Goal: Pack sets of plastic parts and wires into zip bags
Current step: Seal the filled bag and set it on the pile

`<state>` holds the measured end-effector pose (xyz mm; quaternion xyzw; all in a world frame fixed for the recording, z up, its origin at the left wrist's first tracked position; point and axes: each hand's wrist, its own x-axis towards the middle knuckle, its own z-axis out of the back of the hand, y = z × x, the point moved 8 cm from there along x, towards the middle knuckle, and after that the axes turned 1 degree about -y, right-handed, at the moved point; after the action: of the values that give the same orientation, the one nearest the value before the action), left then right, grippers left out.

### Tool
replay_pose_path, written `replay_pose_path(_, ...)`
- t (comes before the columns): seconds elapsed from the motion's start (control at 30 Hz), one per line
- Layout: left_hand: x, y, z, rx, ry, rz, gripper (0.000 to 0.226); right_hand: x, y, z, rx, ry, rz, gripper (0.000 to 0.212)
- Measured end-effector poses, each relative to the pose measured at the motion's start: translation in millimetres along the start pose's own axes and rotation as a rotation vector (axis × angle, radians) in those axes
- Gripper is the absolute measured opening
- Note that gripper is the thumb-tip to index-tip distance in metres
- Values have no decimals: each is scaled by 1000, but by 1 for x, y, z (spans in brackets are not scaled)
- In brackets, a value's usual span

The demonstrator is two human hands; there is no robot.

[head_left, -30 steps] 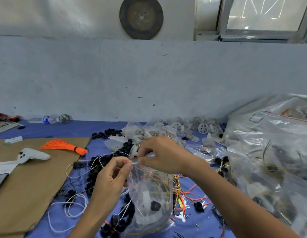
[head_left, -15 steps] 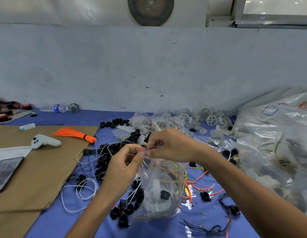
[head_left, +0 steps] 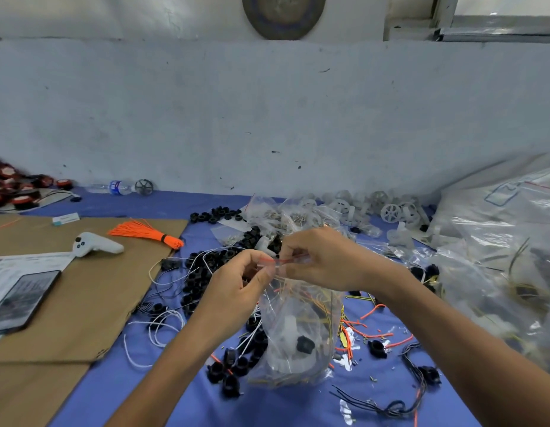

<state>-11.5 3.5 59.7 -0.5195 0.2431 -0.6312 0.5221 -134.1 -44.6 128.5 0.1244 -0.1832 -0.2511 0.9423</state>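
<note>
Blue tabletop (head_left: 181,405) — both hands, left hand (head_left: 236,291) and right hand (head_left: 326,263), pinch zip bag (head_left: 298,334)'s red seal; contents blurred.

**Clear zip bag held upright, partly filled**

The clear zip bag (head_left: 298,328) stood upright, its red seal strip (head_left: 280,261) pinched between the left hand (head_left: 236,288) and the right hand (head_left: 323,260). Inside it lay a black part (head_left: 305,345), white plastic pieces (head_left: 290,326) and thin yellow and orange wires (head_left: 317,298). Left of the bag spread a heap of black plastic parts (head_left: 200,272) with loose white wires (head_left: 156,328). Behind the bag sat white plastic wheels (head_left: 390,212). Right of the bag lay short orange wire pieces (head_left: 369,331) and, nearer the person, a bundle of black wires (head_left: 390,408).
</note>
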Motion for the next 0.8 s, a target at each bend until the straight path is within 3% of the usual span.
replay_pose_path(0.23,1,-4,8,13,-39,-8,26,-3,-11,2,6,56,-64,12)
replay_pose_path(0.4,5,-14,6,162,-10,-45,4,-3,-6,1,-37,52,-14,16)
replay_pose_path(0.63,5,-24,8,270,-32,-74,7,-9,-18,2,17,69,-57,11)
replay_pose_path(0.8,7,-34,0,424,13,-119,6,-9,-12,0,0,53,-30,33)
